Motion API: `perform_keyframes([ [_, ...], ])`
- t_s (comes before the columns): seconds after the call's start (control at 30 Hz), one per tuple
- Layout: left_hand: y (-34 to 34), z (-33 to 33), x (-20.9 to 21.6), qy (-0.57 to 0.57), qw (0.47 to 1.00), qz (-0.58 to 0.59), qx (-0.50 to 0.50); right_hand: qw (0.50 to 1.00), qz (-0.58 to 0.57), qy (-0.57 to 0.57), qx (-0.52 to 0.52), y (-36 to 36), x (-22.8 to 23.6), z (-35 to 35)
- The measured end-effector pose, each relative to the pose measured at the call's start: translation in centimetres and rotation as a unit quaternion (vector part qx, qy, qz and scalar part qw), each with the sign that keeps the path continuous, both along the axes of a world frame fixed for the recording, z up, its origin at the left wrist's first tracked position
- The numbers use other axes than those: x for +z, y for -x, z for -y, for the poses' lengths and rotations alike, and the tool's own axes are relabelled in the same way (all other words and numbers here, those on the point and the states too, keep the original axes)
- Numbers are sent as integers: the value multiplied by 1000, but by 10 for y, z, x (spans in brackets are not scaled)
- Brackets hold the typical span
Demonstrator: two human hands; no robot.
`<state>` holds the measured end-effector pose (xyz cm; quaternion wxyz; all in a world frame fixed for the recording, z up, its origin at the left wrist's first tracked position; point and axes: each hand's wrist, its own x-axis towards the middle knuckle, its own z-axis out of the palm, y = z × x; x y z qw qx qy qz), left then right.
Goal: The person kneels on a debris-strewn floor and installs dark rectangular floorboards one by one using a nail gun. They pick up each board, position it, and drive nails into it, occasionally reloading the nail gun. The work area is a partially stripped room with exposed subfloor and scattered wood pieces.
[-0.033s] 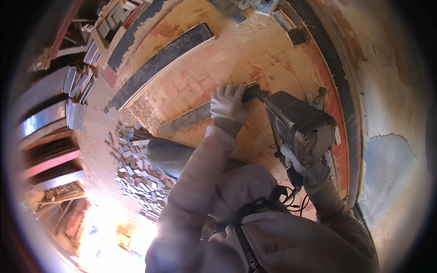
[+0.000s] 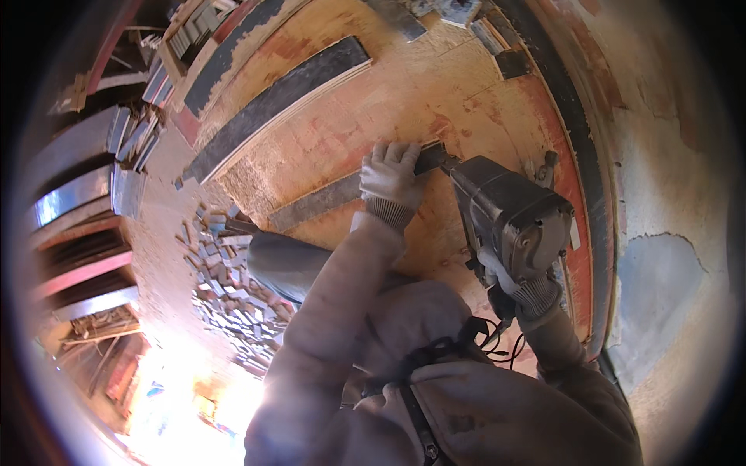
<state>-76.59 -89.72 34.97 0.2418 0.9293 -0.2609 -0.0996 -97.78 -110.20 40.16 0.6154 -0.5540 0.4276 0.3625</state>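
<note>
My left hand, in a pale work glove, lies over a narrow dark wooden strip, its fingers bent over the strip's far side. The strip lies slantwise on a worn wooden board. My right hand, also gloved, is wrapped round the handle of a black power tool shaped like a nail gun. The tool's nose meets the strip's right end or stops right beside it; which one I cannot tell. The trigger finger is partly hidden beneath the tool's body.
A longer dark plank lies beyond the strip. Many small cut blocks are heaped on the floor to the left, near stacked boards. At the right stands a patchy wall. A black cord loops near my lap.
</note>
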Motion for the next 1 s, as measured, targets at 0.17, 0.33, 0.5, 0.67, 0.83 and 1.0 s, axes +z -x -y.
perform_keyframes([
  [0.17, -4, -3, -11, 87, 994, 55, 32, 999, 0, -34, 9, 11, 8, 4],
  [0.33, -2, -13, -16, 141, 988, -47, 51, 975, 111, -176, -75, -1, 38, -3],
  [0.5, -4, -18, -16, 164, 984, -56, 47, 954, 96, 97, 267, -42, 53, -20],
  [0.67, -8, -22, -6, 148, 988, -46, 23, 954, 127, 130, 238, -42, 58, -20],
  [0.83, -8, -59, 10, 7, 999, -10, 39, 911, 260, 237, 217, 20, 50, -7],
  [1.0, -29, -69, 21, -86, 994, -24, -56, 949, 117, 253, 146, 59, 33, -21],
])
